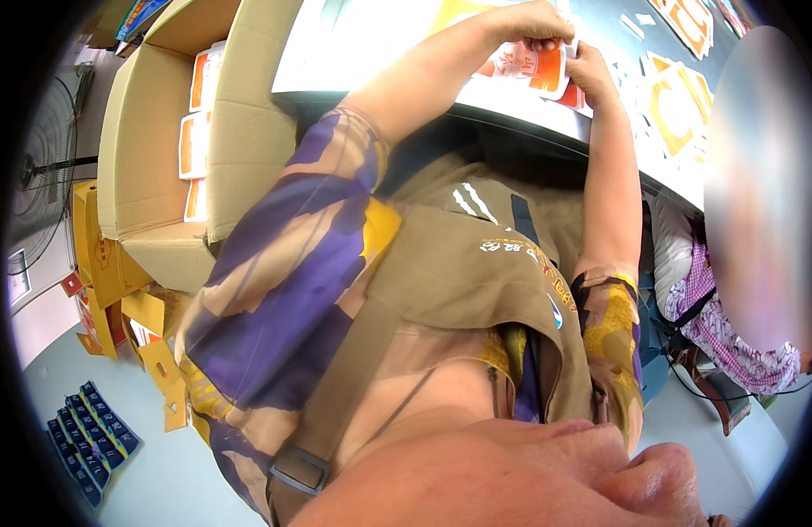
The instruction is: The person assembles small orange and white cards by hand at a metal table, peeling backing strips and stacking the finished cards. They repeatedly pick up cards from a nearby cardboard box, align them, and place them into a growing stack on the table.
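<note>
Over the table's near edge, both my hands hold an orange-and-white printed packet (529,66) with a rounded corner. My left hand (539,25) is curled closed at its upper edge, knuckles up. At its right side my right hand (594,75) pinches it between thumb and fingers. Whether the packet is a pouch or a flat card, I cannot tell. A little red-orange of another piece (574,97) shows under my right hand, on the white table (336,57).
An open cardboard box (151,132) with orange-and-white packets (194,145) stands at my left. More orange-and-white sheets (678,101) lie on the table's right, near another person (731,351). A fan (42,167), yellow cartons (103,255) and a dark blue printed sheet (92,443) are farther left.
</note>
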A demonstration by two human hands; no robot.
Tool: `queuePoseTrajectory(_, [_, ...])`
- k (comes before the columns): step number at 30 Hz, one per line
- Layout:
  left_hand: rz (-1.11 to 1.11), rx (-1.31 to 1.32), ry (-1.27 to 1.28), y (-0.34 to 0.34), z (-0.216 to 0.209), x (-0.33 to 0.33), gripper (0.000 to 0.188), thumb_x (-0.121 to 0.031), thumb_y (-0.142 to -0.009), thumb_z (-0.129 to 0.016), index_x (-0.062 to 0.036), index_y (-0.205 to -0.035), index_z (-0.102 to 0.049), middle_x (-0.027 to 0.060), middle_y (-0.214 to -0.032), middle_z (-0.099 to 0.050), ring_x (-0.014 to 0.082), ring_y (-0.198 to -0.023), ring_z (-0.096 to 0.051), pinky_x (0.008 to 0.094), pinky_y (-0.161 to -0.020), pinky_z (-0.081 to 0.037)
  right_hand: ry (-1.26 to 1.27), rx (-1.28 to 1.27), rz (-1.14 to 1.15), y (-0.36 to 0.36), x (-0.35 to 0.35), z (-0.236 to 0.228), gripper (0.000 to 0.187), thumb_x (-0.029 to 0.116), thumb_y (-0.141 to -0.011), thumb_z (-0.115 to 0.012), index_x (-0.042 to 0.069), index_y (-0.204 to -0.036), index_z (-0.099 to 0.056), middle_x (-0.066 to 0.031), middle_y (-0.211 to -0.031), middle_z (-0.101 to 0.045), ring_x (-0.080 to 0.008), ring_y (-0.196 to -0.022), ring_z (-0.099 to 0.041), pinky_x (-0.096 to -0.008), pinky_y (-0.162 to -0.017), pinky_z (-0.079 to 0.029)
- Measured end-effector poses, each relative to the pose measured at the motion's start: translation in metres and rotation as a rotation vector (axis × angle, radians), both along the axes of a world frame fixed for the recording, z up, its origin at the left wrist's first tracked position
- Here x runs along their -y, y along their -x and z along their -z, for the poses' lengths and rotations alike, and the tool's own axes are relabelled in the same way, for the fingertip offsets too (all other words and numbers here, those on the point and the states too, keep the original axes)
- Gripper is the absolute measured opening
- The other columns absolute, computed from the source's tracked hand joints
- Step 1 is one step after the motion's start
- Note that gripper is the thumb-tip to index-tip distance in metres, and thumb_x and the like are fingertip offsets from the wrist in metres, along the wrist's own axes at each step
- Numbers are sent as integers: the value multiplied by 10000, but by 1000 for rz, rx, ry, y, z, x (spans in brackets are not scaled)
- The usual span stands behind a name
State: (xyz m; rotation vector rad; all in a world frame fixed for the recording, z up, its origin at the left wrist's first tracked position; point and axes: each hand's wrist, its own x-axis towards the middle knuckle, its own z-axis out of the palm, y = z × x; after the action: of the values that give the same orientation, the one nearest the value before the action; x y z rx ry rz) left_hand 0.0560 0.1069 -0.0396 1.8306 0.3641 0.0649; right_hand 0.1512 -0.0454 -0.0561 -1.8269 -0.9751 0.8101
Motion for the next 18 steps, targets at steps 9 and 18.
queuePoseTrajectory(9, [384, -54, 197, 12, -9, -5, 371, -419, -829, -651, -70, -704, -649, 29, -550, -552, 127, -438, -505, 257, -405, -396, 90, 24, 38, 8, 1, -3, 391, 263, -819, -698, -76, -1004, -638, -132, -914, -662, -177, -801, -632, -318, -693, -518])
queuePoseTrajectory(18, [197, -98, 44, 28, -29, -15, 278, -335, -812, -621, -68, -761, -677, 59, -626, -596, 161, -538, -561, 291, -492, -440, -3, 58, -82, 8, -1, -14, 300, 259, -880, -621, 0, -1026, -660, -58, -833, -674, -111, -669, -609, -226, -601, -473])
